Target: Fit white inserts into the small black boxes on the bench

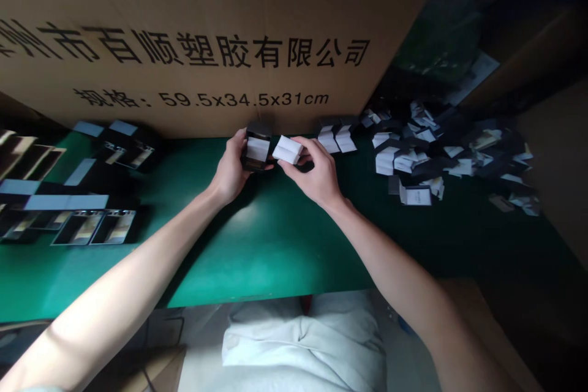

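Block, white, pinched in my right grip, just right of the black box my left grip clasps.

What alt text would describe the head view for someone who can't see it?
A person's left hand holds a small open black box and the right hand a white pad beside it, above a green table. Dark boxes stand at left, other boxes lie jumbled at right, and a large printed carton stands behind.

Boxes on table left of hands, box heap right, carton behind
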A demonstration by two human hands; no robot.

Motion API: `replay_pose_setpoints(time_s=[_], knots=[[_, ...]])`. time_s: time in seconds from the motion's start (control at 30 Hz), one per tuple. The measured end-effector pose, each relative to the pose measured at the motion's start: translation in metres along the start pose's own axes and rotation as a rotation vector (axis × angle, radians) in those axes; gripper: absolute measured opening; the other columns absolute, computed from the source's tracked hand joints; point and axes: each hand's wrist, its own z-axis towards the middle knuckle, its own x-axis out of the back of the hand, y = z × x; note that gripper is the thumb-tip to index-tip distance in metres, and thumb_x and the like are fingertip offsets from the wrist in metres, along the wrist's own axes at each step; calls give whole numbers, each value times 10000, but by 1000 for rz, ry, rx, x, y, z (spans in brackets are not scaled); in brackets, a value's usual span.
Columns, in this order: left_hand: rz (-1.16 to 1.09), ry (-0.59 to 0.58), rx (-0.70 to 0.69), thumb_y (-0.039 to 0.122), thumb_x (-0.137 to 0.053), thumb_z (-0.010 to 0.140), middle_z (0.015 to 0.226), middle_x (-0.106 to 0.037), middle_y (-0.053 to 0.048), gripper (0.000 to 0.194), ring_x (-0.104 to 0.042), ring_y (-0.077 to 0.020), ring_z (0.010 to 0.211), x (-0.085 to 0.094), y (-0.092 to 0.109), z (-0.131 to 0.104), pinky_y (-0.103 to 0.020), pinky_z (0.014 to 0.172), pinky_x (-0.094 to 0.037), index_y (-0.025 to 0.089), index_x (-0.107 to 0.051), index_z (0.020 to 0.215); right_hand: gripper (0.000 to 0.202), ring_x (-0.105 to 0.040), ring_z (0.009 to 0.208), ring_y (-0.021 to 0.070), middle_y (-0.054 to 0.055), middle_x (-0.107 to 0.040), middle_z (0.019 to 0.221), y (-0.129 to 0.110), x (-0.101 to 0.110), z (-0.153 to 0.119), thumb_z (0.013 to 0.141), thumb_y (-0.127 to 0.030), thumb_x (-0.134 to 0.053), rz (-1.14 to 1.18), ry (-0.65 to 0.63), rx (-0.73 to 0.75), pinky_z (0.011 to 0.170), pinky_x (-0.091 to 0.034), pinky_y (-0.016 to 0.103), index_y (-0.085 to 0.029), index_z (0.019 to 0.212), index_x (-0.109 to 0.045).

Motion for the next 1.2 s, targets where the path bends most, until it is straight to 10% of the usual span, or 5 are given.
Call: replay_pose_setpoints(time_s=[0.47, 1.2], knots=[[18, -186, 15, 494, -616, 980, 1309, -758, -58, 755, -722, -252, 1086, 8, -3, -3, -309, 851, -595, 288, -432, 1683, 416, -651, 645, 110, -11, -752, 883, -14, -11, -11, 882, -434, -803, 182, -226, -178, 631, -564, 227, -225, 1218, -677], [-28, -184, 129, 404, -687, 947, 1172, -793, -67, 734, -754, -216, 947, 10, 2, -2, -275, 736, -635, 235, -508, 1638, 531, -589, 676, 109, -29, -650, 775, -17, -6, -4, 818, -623, -820, 371, -274, -501, 585, -473, 226, -196, 1121, -735]])
